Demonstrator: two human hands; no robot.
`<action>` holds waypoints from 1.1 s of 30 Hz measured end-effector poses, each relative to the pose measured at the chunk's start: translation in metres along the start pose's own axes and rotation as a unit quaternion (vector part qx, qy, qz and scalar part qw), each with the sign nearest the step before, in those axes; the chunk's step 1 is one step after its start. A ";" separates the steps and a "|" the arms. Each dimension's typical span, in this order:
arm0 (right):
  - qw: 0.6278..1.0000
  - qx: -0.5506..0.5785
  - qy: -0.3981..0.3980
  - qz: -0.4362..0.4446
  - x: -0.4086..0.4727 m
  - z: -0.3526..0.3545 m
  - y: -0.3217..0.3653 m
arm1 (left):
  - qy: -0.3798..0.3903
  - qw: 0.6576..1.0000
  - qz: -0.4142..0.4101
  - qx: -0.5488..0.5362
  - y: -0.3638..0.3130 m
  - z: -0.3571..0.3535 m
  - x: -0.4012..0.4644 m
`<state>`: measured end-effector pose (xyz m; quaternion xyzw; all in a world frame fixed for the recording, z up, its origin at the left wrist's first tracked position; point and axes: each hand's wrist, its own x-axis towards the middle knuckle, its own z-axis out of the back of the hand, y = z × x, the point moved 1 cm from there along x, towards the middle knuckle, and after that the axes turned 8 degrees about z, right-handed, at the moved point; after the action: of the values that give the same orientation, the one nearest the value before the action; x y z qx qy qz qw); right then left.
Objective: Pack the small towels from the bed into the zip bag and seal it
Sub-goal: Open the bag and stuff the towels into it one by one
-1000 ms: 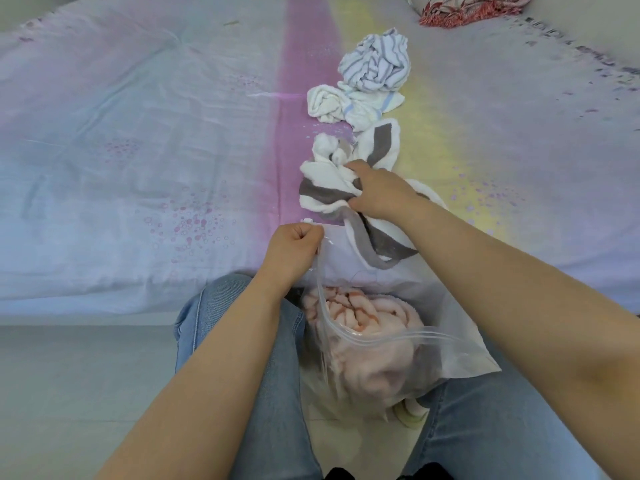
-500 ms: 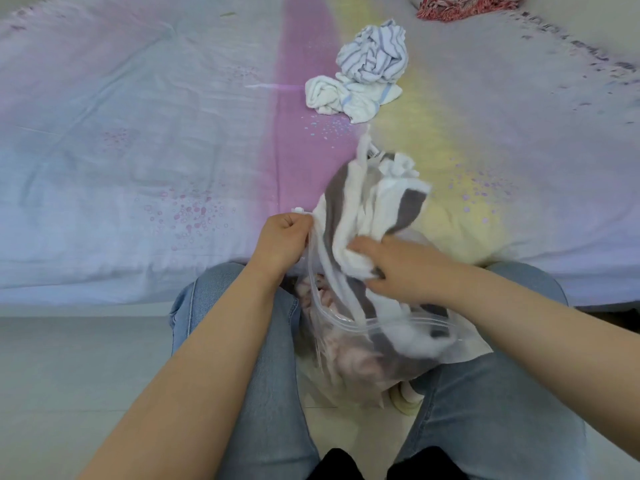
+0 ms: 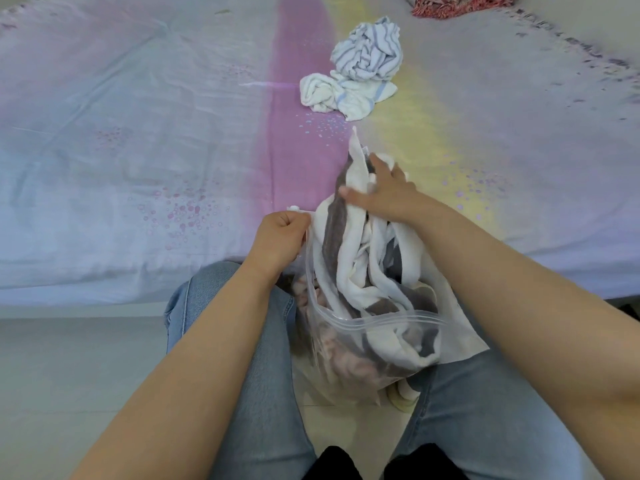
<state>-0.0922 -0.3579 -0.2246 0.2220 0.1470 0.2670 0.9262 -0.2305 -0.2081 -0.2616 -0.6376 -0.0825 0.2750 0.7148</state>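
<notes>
- Bed: covered by a pastel sheet with a pink band and a yellow band running away from the person, plus patches of small dots. No legible writing on it.
- Zip bag: clear plastic, standing between the person's knees in front of the bed edge, mouth up and open. The zip track crosses the near side as a pale double line. No readable print.
- Grey-and-white striped towel: long axis runs from the bag mouth up and away toward the bed. Its lower part sits inside the bag; its upper part stands above the rim, with a small tag at the tip, too blurred to read.
- Pink towel: bunched at the bag bottom, seen through the plastic.
- Blue-striped towel and white towel: crumpled, touching each other, on the bed well beyond the bag.
- Right hand: fingers spread and fairly straight, pressing on the upper part of the striped towel.
- Left hand: closed in a fist, pinching the bag's rim at its left corner.
- Red patterned fabric: at the far edge of the bed.
</notes>
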 end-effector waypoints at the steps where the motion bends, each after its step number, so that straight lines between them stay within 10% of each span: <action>1: 0.999 -0.035 -0.004 0.010 0.010 -0.008 0.001 | 0.001 1.000 -0.002 0.001 0.000 0.000 0.000; 11: 0.938 0.153 -0.237 0.202 -0.042 -0.002 0.025 | -0.006 1.000 0.006 0.019 -0.001 0.006 -0.001; 20: 0.923 -0.179 0.249 0.233 -0.101 -0.028 -0.005 | -0.010 0.999 -0.012 0.044 -0.002 0.002 -0.005; 24: 0.938 -0.072 0.230 0.251 -0.099 -0.012 0.004 | -0.002 0.998 -0.028 0.056 -0.004 0.006 -0.009; 27: 0.944 -0.236 0.095 0.210 -0.104 0.014 0.018 | 0.014 0.997 -0.043 0.065 -0.004 0.009 -0.011; 33: 0.865 -0.191 0.419 0.198 -0.094 -0.040 0.022 | 0.040 0.993 -0.066 0.088 -0.004 0.009 -0.014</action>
<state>-0.1935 -0.3802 -0.2333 -0.0675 0.4203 0.5357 0.7293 -0.2452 -0.2079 -0.2527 -0.5761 -0.0715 0.2078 0.7873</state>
